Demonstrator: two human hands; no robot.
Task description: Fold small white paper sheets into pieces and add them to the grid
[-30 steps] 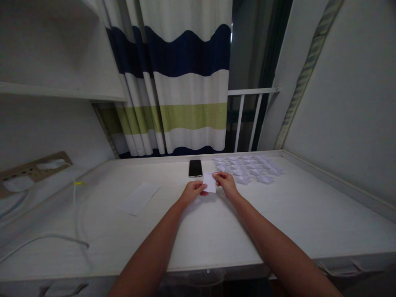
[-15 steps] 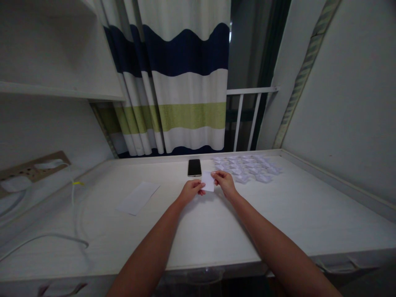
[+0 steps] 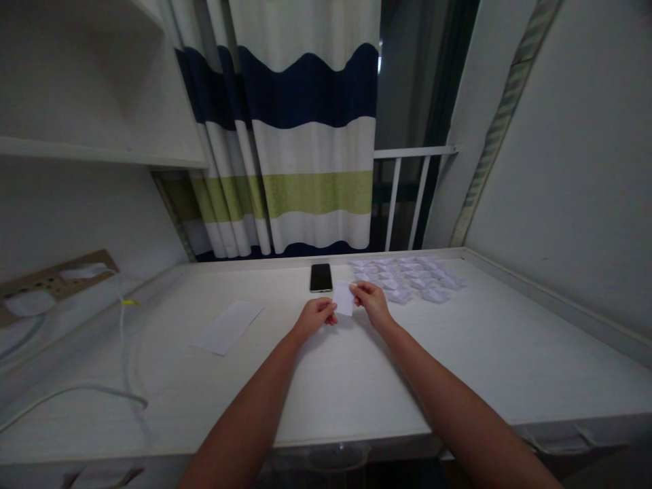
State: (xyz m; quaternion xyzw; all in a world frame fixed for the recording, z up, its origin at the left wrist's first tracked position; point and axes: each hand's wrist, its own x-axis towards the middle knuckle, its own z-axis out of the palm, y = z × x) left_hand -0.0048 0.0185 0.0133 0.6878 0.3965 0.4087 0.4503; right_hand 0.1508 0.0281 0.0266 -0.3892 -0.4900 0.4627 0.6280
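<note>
A small white piece of paper [image 3: 343, 299] is held just above the desk between my two hands. My left hand [image 3: 316, 318] pinches its left edge between thumb and fingers. At its upper right corner, my right hand [image 3: 371, 301] grips it the same way. Several folded white paper pieces [image 3: 407, 277] lie in rows behind and to the right of my right hand. Flat on the desk to the left rests a larger white sheet [image 3: 228, 327]. A dark-screened phone [image 3: 320, 278] lies just beyond the held paper.
The white desk [image 3: 356, 387] has a raised rim along its back and sides. A white cable [image 3: 81, 388] runs over its left part, near a power strip [image 3: 56, 288] by the left wall. A striped curtain [image 3: 316, 146] hangs behind, with a shelf [image 3: 102, 151] at upper left.
The held paper has tilted slightly and shifted a touch to the right. Both hands keep their pinch on it, and the camera view has moved a little.
</note>
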